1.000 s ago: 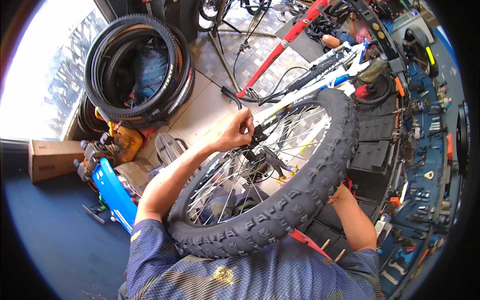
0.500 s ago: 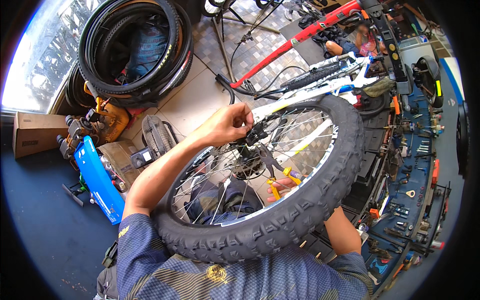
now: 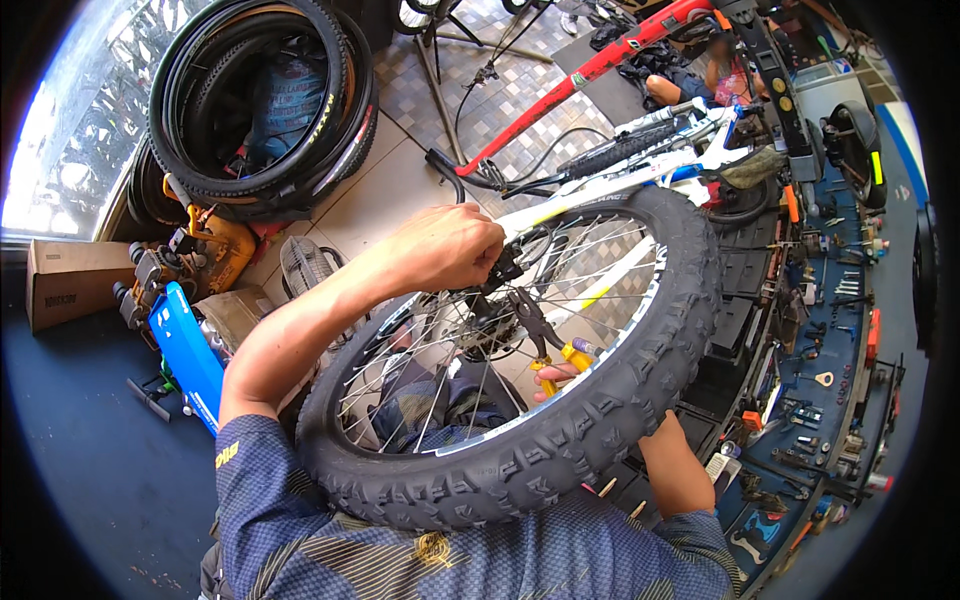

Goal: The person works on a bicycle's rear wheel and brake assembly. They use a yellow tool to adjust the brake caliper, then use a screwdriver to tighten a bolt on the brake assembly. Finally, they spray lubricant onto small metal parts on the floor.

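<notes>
A bicycle wheel with a knobby black tyre (image 3: 505,465) lies across my body, joined to a white bicycle frame (image 3: 550,205). My left hand (image 3: 460,245) is closed at the black mechanism (image 3: 500,275) near the hub, knuckles upward; what its fingertips grip is hidden. My right hand (image 3: 555,372) reaches under the tyre and shows between the spokes, fingers wrapped on pliers with yellow handles (image 3: 576,357). The dark jaws of the pliers point up toward the hub, just below my left hand.
Stacked tyres (image 3: 330,140), an orange machine (image 3: 225,250), a blue panel (image 3: 185,355) and a cardboard box (image 3: 78,283) are leftward. A red frame (image 3: 585,75) crosses behind. Another person (image 3: 710,80) sits upper right. A tool-covered bench (image 3: 810,410) lines the right.
My right hand and the yellow handles have risen into view inside the wheel since a second ago. My left hand has turned knuckles-up. The view has shifted slightly.
</notes>
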`<action>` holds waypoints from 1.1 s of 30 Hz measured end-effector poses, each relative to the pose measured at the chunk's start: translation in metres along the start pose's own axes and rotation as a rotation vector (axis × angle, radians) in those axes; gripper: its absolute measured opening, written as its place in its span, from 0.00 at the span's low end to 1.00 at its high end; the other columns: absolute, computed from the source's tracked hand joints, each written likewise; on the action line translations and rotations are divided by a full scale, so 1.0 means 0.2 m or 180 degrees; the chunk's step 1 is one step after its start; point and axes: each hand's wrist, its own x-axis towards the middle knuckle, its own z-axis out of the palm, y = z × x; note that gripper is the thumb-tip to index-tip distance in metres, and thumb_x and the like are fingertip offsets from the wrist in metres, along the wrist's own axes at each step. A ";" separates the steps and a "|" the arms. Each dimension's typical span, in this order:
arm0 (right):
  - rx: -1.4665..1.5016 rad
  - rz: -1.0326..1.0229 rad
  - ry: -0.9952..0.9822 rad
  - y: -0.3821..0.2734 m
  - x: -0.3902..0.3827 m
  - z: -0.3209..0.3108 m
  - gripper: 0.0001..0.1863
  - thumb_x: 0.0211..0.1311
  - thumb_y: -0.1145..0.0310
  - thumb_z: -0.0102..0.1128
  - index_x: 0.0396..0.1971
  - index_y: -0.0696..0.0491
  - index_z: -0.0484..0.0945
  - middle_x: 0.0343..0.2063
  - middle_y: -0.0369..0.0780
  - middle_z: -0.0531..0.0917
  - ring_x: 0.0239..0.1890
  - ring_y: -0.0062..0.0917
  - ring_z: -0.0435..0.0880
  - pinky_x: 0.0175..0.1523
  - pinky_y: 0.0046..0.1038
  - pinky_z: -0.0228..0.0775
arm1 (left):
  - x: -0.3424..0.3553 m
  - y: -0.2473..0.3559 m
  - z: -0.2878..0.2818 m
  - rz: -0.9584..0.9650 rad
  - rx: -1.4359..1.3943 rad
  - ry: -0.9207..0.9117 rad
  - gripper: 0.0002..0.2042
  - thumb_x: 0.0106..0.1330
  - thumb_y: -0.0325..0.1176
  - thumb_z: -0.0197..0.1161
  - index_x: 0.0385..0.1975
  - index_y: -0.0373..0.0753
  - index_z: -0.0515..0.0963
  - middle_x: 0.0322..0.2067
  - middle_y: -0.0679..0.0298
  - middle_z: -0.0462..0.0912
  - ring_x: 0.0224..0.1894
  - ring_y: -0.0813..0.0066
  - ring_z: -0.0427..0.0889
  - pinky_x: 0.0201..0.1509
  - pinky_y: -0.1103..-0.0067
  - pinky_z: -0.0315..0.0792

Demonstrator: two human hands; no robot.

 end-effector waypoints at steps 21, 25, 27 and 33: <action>0.0329 0.0680 -0.0390 -0.10 0.10 0.09 0.37 0.81 0.46 0.47 0.77 0.59 0.61 0.68 0.45 0.77 0.67 0.30 0.79 0.74 0.34 0.70 | 0.00 0.00 -0.03 -0.0873 -0.0960 -0.0311 0.10 0.62 0.33 0.69 0.37 0.34 0.87 0.30 0.55 0.89 0.37 0.60 0.90 0.44 0.68 0.81; 0.0180 0.0841 -0.0444 -0.17 0.11 0.03 0.37 0.82 0.46 0.46 0.77 0.59 0.60 0.69 0.45 0.76 0.69 0.31 0.78 0.75 0.34 0.68 | -0.07 0.09 -0.10 -0.0812 -0.0910 -0.0242 0.12 0.65 0.37 0.70 0.41 0.34 0.86 0.34 0.54 0.90 0.39 0.59 0.90 0.46 0.67 0.81; 0.0152 0.0803 -0.0552 -0.20 0.10 0.00 0.36 0.83 0.47 0.45 0.77 0.58 0.61 0.69 0.45 0.75 0.70 0.31 0.77 0.76 0.34 0.67 | -0.17 0.20 -0.17 -0.0668 -0.0989 -0.0227 0.16 0.67 0.42 0.72 0.43 0.34 0.85 0.37 0.52 0.90 0.40 0.56 0.91 0.46 0.66 0.82; 0.0501 0.0793 -0.0920 -0.23 0.13 -0.01 0.33 0.85 0.48 0.42 0.75 0.59 0.64 0.69 0.45 0.75 0.71 0.30 0.74 0.77 0.32 0.64 | -0.61 0.61 -0.52 0.0583 -0.2015 -0.1056 0.45 0.60 0.61 0.76 0.63 0.24 0.75 0.43 0.47 0.87 0.44 0.52 0.88 0.48 0.67 0.83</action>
